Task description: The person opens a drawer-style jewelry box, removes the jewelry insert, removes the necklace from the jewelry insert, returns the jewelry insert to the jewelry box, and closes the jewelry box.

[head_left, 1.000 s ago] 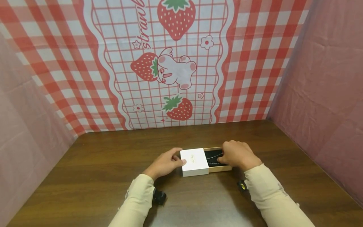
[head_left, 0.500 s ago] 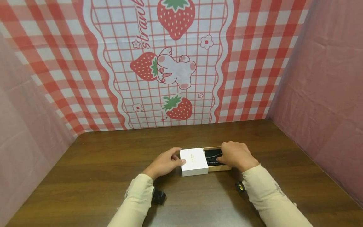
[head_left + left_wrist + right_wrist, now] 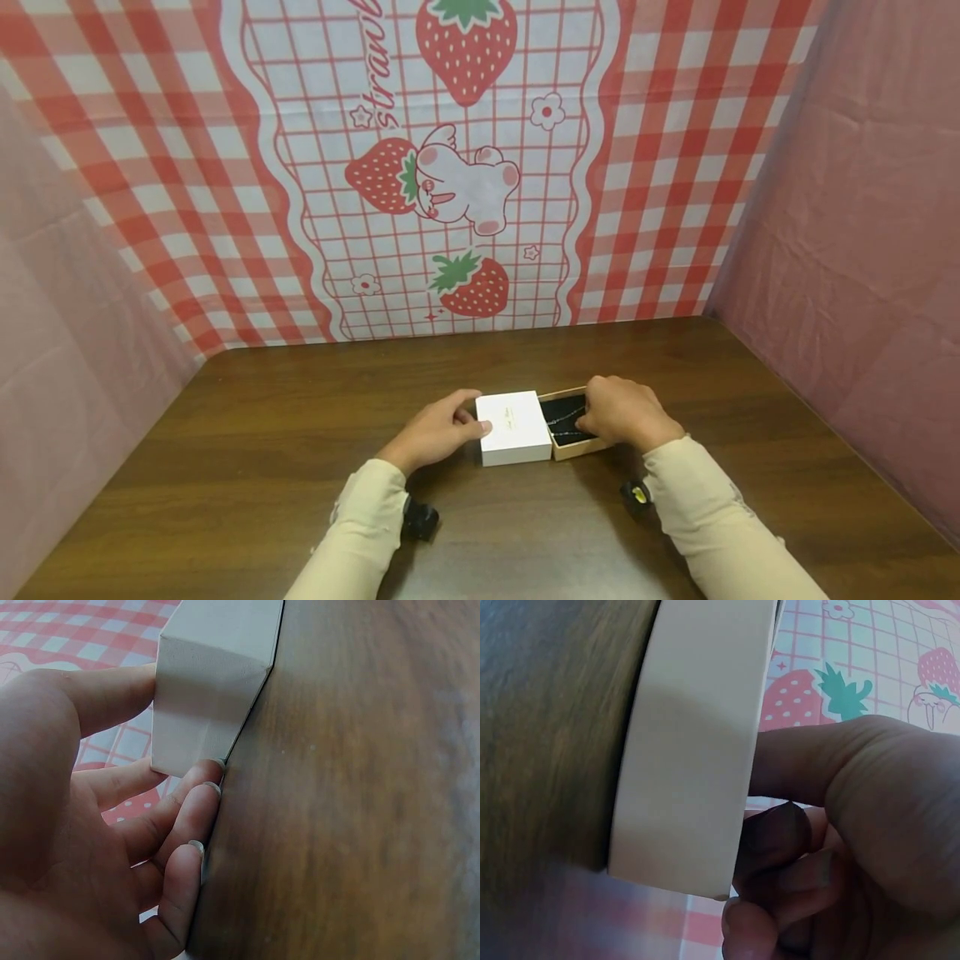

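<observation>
On the table lies a white box sleeve [image 3: 516,429] with small gold lettering. My left hand [image 3: 435,429] holds its left end, thumb on the top edge; the left wrist view shows the other fingers curled beside the sleeve's end wall [image 3: 199,712]. Right of the sleeve sits a box tray [image 3: 573,451] with a gold-toned wall and black lining, turned slightly at an angle to it. A thin chain [image 3: 567,417] lies across the lining, partly hidden. My right hand [image 3: 630,410] pinches the tray's right end, thumb reaching inside, fingers curled outside the wall.
Brown wooden table [image 3: 262,467] surrounds the box. A strawberry-print checked cloth [image 3: 465,208] hangs behind, and pink cloth walls [image 3: 855,250] stand on both sides. Each wrist wears a small black device [image 3: 422,521].
The tray has turned out of line with the sleeve, its near left corner coming nearer to me. My right hand has shifted slightly; the left hand and sleeve stay in place.
</observation>
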Demonstrator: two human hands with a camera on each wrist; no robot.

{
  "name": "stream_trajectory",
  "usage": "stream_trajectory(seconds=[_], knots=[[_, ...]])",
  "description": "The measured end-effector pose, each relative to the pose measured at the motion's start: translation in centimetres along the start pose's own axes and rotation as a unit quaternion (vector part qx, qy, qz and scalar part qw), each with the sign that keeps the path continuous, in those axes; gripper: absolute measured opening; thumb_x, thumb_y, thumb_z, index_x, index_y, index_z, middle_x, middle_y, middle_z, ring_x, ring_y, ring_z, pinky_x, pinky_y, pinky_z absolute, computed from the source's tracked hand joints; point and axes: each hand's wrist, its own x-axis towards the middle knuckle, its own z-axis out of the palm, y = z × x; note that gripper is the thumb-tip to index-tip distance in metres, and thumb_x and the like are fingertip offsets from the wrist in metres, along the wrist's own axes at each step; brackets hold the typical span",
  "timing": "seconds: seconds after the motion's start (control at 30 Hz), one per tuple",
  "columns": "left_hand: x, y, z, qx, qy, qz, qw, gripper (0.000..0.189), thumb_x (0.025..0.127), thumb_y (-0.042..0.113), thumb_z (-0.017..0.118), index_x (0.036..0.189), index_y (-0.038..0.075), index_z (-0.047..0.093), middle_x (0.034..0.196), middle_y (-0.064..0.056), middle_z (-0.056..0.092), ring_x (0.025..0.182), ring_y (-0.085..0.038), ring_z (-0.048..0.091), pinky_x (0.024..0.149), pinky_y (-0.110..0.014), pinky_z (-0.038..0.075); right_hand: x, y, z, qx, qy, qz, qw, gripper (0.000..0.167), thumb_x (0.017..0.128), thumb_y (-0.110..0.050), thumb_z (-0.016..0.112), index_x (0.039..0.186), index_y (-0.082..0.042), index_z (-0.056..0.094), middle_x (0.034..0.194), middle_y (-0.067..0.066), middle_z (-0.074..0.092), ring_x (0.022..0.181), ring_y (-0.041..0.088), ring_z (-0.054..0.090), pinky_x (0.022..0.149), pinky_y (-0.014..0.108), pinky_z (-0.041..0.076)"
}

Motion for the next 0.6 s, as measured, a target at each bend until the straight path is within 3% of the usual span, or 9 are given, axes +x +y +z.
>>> stream_trajectory(seconds=[0.6], knots=[[-0.09,0.18,-0.08,0.0,0.001,-0.001,1.0,0.065,0.094,0.047,0.067,0.147,0.014,0.049,0.102,0.0,0.065,0.093,-0.016,0.059,0.085,-0.043,0.048,0.34,0.58,0.11,0.051,-0.001,-0.006,0.9987,0.026,0.082,-0.026,0.078,0.061,-0.02,0.064,0.062,-0.004,0.056,0.06,0.015,0.053,0.055,0.039,0.042]])
